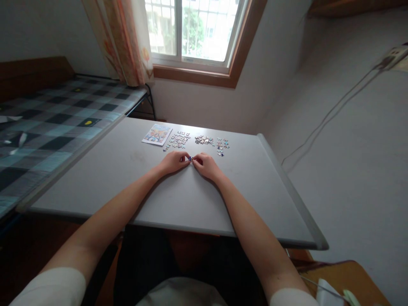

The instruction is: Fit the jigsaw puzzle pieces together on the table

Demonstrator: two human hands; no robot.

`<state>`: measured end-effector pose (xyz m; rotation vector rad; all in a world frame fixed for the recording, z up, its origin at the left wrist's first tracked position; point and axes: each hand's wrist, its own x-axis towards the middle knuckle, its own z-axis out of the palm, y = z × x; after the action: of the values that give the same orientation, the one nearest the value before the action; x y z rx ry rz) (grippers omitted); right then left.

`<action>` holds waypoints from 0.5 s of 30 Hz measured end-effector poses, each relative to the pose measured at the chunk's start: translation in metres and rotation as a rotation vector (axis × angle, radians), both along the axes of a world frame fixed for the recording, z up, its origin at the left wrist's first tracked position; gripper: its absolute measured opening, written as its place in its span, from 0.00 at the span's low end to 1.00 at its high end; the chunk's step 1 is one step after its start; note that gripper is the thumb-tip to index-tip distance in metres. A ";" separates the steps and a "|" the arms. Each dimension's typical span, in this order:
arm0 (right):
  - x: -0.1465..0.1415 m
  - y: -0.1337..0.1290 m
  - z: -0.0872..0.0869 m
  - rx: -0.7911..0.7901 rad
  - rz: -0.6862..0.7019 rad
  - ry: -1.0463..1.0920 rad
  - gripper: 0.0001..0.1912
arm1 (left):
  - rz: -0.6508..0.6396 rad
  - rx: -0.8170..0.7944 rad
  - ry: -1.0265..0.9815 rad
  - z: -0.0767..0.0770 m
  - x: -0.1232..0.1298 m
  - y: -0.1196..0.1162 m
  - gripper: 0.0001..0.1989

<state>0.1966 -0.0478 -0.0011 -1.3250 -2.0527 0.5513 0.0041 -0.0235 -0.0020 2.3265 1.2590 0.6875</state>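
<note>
The left arm [121, 204] is stretched from the lower left of the frame, the right arm [248, 216] from the lower right, and both are angled inward. The left hand [174, 162] and right hand [207, 165] are brought nearly together at the centre, knuckles raised. On each, the thumb and fingers [183, 153] are curled into a pinch, the fingertips pointed toward the other hand's.

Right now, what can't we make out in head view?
All head view:
Blue bit: one piece or several; too small, partly hidden by left hand and right hand.
Pile: piece count; overlapping, too small.
Sheet: print detail; too small.
Socket: far end; cut off by right edge.
</note>
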 end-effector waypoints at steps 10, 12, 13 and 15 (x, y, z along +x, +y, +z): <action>0.001 0.002 -0.002 -0.002 0.000 0.001 0.09 | 0.001 0.019 0.031 -0.001 0.000 0.002 0.15; 0.000 0.002 -0.002 -0.003 0.000 -0.002 0.09 | -0.006 0.025 0.042 -0.001 0.000 0.002 0.15; 0.000 0.001 -0.002 -0.004 0.000 -0.004 0.09 | -0.007 0.028 0.046 -0.001 0.000 0.002 0.16; 0.000 0.001 -0.001 -0.006 0.000 -0.003 0.09 | -0.009 0.030 0.049 -0.001 0.000 0.003 0.16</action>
<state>0.1969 -0.0466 -0.0024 -1.3303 -2.0550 0.5563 0.0038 -0.0209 -0.0034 2.3858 1.2677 0.6545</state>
